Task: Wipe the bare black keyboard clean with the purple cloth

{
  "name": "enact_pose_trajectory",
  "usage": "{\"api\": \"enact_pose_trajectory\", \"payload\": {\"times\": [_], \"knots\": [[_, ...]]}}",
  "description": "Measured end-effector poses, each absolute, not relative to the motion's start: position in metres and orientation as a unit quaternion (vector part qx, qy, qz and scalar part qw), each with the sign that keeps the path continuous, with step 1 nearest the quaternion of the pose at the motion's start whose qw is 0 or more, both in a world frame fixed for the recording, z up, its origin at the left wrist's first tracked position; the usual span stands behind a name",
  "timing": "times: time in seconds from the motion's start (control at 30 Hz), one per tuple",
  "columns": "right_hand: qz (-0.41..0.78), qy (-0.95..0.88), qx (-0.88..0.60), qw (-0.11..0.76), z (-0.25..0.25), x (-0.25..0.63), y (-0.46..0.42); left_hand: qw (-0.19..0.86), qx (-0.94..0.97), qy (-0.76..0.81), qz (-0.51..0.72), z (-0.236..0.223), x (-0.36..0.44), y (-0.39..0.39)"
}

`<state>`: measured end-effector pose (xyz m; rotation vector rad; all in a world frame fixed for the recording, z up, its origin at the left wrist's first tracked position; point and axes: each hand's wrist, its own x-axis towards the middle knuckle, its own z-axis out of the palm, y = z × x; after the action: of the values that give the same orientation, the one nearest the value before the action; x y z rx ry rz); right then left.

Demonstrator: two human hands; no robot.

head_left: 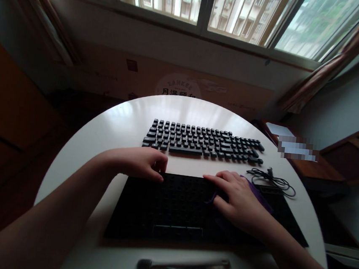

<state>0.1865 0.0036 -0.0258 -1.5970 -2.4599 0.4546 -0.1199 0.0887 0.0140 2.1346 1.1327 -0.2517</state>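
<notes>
A black keyboard base [172,210] with its keycaps off lies on the round white table [117,120] in front of me. My left hand [141,162] grips the base's far left edge with curled fingers. My right hand [239,199] lies flat on the base's right part, pressing a purple cloth [256,190] against it. Beyond the base, rows of black keycaps [202,141] are laid out in keyboard order on the table.
A coiled black cable [273,181] lies on the table right of the keycaps. A small brush [182,266] and a dark object lie at the near table edge. Windows with curtains stand behind. A wooden shelf [310,164] is at the right.
</notes>
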Motion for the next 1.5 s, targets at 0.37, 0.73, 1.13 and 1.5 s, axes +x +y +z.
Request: {"api": "enact_pose_trajectory", "payload": {"times": [0.37,0.73,1.13,1.5], "knots": [[0.169,-0.823,-0.534,0.092,-0.022,0.187,0.005,0.353,0.823,0.435,-0.095,0.014,-0.121,0.090],[0.190,-0.823,-0.499,0.193,-0.022,0.198,-0.001,0.357,0.828,0.423,-0.093,0.010,-0.123,0.093],[0.530,-0.722,-0.322,0.307,0.013,0.261,-0.026,0.353,0.824,0.432,-0.096,0.012,-0.121,0.091],[0.488,-0.823,-0.265,0.123,0.029,0.267,-0.021,0.294,0.842,0.442,-0.091,0.018,-0.114,0.082]]}}
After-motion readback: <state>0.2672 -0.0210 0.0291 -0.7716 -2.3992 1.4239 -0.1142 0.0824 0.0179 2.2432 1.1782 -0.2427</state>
